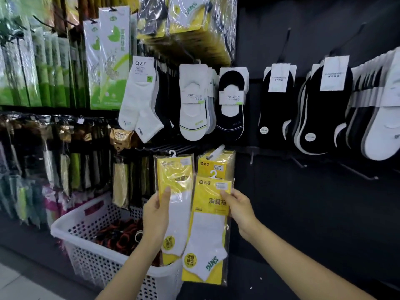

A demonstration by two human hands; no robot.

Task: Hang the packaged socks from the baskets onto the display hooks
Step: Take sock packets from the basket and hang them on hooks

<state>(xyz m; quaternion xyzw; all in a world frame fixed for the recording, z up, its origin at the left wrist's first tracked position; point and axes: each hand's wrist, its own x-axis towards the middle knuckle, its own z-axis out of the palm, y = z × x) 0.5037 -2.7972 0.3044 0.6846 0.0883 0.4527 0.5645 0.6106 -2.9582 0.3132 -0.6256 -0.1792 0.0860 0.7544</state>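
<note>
My left hand (pixel 155 215) grips a yellow sock pack (pixel 175 191) with a white plastic hook at its top, held upright in front of the wall. My right hand (pixel 238 210) holds a second yellow sock pack (pixel 207 230) with white socks inside, overlapping the first on its right. Just behind it, several identical yellow packs (pixel 216 162) hang on a display hook. A white perforated basket (pixel 86 245) stands on the floor below my left arm, with dark and red items inside. Bare black hooks (pixel 359 173) stick out of the wall to the right.
The black wall carries white ankle socks (pixel 140 105), white and black no-show socks (pixel 231 105), and black liners (pixel 324 109) on upper hooks. Green boxed goods (pixel 43 68) and dark packets (pixel 65 159) fill the left racks. Light floor shows at bottom left.
</note>
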